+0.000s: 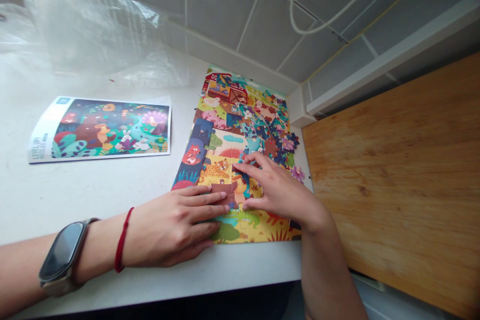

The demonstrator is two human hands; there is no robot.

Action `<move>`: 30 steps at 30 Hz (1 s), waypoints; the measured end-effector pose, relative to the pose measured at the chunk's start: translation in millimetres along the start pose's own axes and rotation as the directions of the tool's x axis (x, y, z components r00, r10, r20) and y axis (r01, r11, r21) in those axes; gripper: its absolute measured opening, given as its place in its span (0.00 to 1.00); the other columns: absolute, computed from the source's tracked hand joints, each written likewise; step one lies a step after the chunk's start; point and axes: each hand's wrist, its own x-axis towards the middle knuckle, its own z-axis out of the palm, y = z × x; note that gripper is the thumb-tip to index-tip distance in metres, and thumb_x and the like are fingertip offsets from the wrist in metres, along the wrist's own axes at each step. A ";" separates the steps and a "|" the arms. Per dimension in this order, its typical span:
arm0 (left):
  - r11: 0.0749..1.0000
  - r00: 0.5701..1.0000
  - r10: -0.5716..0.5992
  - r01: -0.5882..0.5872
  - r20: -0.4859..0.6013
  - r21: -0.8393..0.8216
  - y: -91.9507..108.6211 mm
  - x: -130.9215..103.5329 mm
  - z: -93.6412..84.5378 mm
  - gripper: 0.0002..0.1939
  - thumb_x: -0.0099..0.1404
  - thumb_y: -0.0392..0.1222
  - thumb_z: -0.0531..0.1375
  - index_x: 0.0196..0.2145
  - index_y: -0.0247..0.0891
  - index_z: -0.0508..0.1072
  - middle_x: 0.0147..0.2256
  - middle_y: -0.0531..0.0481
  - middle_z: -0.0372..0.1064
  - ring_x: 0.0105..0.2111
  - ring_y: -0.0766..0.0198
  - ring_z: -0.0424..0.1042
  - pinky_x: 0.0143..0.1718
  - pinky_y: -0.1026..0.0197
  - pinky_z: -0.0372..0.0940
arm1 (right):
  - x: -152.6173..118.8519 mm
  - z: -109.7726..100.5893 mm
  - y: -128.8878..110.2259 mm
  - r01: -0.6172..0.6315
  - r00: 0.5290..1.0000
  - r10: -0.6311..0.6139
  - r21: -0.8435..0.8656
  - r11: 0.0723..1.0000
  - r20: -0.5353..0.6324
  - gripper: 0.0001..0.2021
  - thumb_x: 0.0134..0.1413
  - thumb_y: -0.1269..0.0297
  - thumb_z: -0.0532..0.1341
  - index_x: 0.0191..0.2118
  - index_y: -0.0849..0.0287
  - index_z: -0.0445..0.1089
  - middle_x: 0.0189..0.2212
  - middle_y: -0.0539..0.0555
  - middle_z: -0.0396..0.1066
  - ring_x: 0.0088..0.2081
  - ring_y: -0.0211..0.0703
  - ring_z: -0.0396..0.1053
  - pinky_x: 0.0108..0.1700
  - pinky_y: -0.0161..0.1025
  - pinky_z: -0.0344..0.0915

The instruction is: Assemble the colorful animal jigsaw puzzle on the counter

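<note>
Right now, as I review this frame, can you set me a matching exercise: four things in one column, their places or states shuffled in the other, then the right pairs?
Column one
1. Left hand
2. Right hand
3. Printed picture leaflet
4. Plastic bag

Column two
A. See-through and crumpled, at the far left
B. Palm down, with a red cord bracelet at its wrist
C. On the white tabletop, left of the jigsaw pieces
D. Thumb and index finger spread apart over the jigsaw pieces, wrist bare

Right pairs: 1-B, 2-D, 3-C, 4-A
</note>
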 end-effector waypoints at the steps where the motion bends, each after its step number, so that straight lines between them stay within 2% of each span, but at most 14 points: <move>1: 1.000 1.000 0.000 0.000 -0.002 0.002 0.6 0.4 -0.1 0.09 0.75 0.39 0.60 0.47 0.36 0.79 0.60 0.44 0.75 0.66 0.51 0.69 0.74 0.51 0.55 | 0.1 -0.1 -0.2 0.002 1.000 -0.002 -0.001 1.000 0.001 0.37 0.52 0.64 0.77 0.67 0.50 0.68 0.61 0.59 0.66 0.62 0.54 0.69 0.65 0.50 0.68; 4: 1.000 0.999 0.015 -0.015 -0.029 -0.004 5.0 2.7 -2.0 0.09 0.75 0.37 0.59 0.46 0.35 0.79 0.56 0.42 0.78 0.61 0.51 0.75 0.71 0.50 0.61 | 0.2 -0.4 -0.8 0.003 1.000 -0.003 -0.009 1.000 0.004 0.37 0.52 0.64 0.77 0.66 0.52 0.69 0.60 0.60 0.66 0.61 0.54 0.69 0.65 0.50 0.68; 8: 0.997 0.994 0.056 -0.061 -0.091 -0.052 12.8 6.3 -6.3 0.09 0.76 0.37 0.58 0.45 0.34 0.79 0.44 0.42 0.83 0.49 0.55 0.82 0.64 0.56 0.69 | 0.1 -0.2 -0.6 0.004 1.000 -0.004 -0.010 1.000 0.000 0.36 0.52 0.64 0.77 0.66 0.50 0.69 0.60 0.59 0.66 0.61 0.55 0.69 0.64 0.51 0.68; 13: 0.993 0.994 0.098 -0.101 -0.056 -0.055 14.7 8.9 -12.1 0.10 0.76 0.36 0.57 0.43 0.32 0.78 0.41 0.41 0.83 0.44 0.55 0.84 0.53 0.57 0.76 | 0.1 0.2 -0.2 0.000 1.000 0.000 -0.015 1.000 0.001 0.36 0.52 0.64 0.77 0.67 0.52 0.68 0.60 0.60 0.66 0.61 0.54 0.69 0.65 0.49 0.67; 17: 0.991 0.992 0.112 -0.115 -0.055 -0.071 15.0 9.3 -14.7 0.10 0.76 0.36 0.57 0.42 0.34 0.78 0.39 0.41 0.83 0.42 0.56 0.84 0.49 0.59 0.77 | -0.2 0.7 -0.3 -0.001 1.000 0.001 -0.011 1.000 -0.004 0.36 0.53 0.64 0.77 0.66 0.51 0.69 0.60 0.59 0.66 0.61 0.54 0.68 0.65 0.50 0.67; 22: 0.992 0.994 0.097 -0.101 -0.048 -0.074 15.7 8.5 -13.7 0.06 0.75 0.37 0.60 0.41 0.38 0.78 0.36 0.42 0.82 0.40 0.58 0.83 0.50 0.61 0.77 | -0.1 0.9 -0.1 0.006 1.000 -0.006 -0.011 1.000 0.000 0.36 0.52 0.64 0.77 0.66 0.51 0.69 0.60 0.59 0.66 0.61 0.54 0.69 0.64 0.50 0.68; 30: 0.993 0.995 0.085 -0.090 -0.056 -0.081 14.5 8.8 -13.3 0.06 0.75 0.37 0.60 0.43 0.39 0.77 0.37 0.42 0.82 0.39 0.58 0.83 0.50 0.62 0.77 | 0.3 0.2 -0.7 -0.002 1.000 0.002 -0.016 1.000 0.003 0.37 0.52 0.64 0.77 0.67 0.51 0.69 0.60 0.59 0.66 0.61 0.54 0.69 0.64 0.51 0.68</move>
